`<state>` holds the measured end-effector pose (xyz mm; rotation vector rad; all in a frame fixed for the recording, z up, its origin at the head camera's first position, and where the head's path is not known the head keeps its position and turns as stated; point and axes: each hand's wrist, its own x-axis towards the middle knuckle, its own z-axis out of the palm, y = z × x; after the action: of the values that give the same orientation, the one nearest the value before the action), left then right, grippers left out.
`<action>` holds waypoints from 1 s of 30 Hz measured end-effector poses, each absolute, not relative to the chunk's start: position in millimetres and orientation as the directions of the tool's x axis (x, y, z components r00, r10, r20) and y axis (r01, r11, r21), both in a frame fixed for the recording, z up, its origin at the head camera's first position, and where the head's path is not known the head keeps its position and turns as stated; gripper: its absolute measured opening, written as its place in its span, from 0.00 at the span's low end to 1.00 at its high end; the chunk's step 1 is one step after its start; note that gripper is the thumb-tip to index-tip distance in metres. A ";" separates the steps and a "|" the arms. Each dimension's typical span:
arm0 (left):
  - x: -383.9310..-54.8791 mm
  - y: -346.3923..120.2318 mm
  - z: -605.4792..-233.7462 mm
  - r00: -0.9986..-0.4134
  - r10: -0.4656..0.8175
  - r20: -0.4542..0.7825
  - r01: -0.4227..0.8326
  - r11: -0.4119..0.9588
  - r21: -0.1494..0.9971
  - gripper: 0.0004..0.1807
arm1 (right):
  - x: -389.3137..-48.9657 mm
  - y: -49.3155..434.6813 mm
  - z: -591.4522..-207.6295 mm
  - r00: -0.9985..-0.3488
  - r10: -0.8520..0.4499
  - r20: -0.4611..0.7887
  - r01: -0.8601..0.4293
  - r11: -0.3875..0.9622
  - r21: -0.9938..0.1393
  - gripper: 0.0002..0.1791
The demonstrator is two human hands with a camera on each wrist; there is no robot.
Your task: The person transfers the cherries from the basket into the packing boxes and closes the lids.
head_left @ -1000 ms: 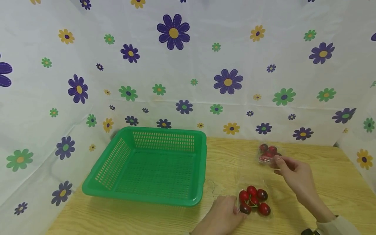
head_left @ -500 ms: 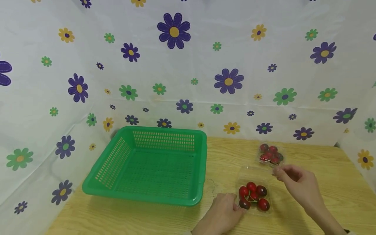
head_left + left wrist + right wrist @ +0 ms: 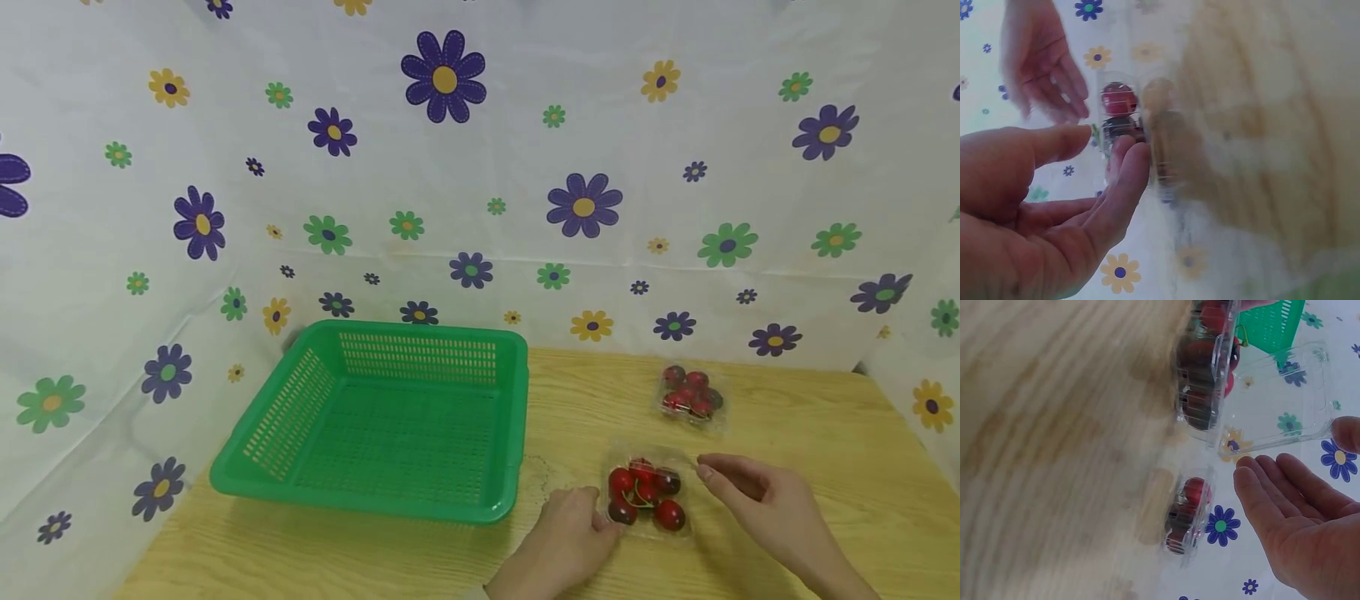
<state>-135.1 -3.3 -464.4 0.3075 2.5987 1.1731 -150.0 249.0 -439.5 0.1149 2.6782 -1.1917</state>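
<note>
A clear plastic clamshell (image 3: 678,533) of several dark red cherries (image 3: 669,515) sits on the table, its hinged lid (image 3: 1266,406) tilted up over the fruit. My left hand (image 3: 564,537) holds the clamshell's near left corner, with thumb and fingertips curled at its side in the left wrist view. At the right, my right hand (image 3: 772,508) touches the lid's edge with the thumb, the other fingers fairly straight and held apart from it in the right wrist view. Green stems show among the cherries.
A second clear clamshell with cherries (image 3: 690,396) stands farther back, beyond the right hand. To the left is a large green plastic basket (image 3: 517,433) with slotted walls. A flowered cloth (image 3: 510,150) hangs behind the wooden table (image 3: 585,392).
My right hand has come nearer, bringing the lid from standing open at the back to leaning low over the cherries. The left hand stays at the clamshell's corner.
</note>
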 end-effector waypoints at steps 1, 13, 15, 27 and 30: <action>-134.1 -3.6 -462.7 -0.940 0.294 -0.175 0.062 0.648 0.759 0.15 | -149.2 249.4 -440.3 -0.972 -0.014 -0.235 0.167 0.667 -0.726 0.36; -125.0 -16.2 -456.7 -0.911 0.316 -0.263 -0.100 0.450 0.887 0.31 | -141.5 250.0 -454.3 -0.954 -0.009 -0.301 0.219 0.668 -0.712 0.38; -125.1 -16.2 -457.1 -0.909 0.313 -0.274 -0.114 0.445 0.888 0.32 | -139.9 250.0 -457.2 -0.953 -0.014 -0.303 0.214 0.677 -0.704 0.38; -134.3 -12.0 -463.0 -0.895 0.314 -0.317 -0.170 0.416 0.893 0.31 | -134.8 246.5 -467.1 -0.934 -0.006 -0.358 0.256 0.688 -0.679 0.38; -135.1 -10.2 -466.2 -0.895 0.325 -0.305 -0.165 0.395 0.904 0.30 | -135.2 246.3 -467.5 -0.923 0.001 -0.384 0.290 0.657 -0.696 0.36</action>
<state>-135.1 -10.2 -466.2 0.1375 2.2211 1.5120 -135.2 246.3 -467.5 0.2309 2.5249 -1.1486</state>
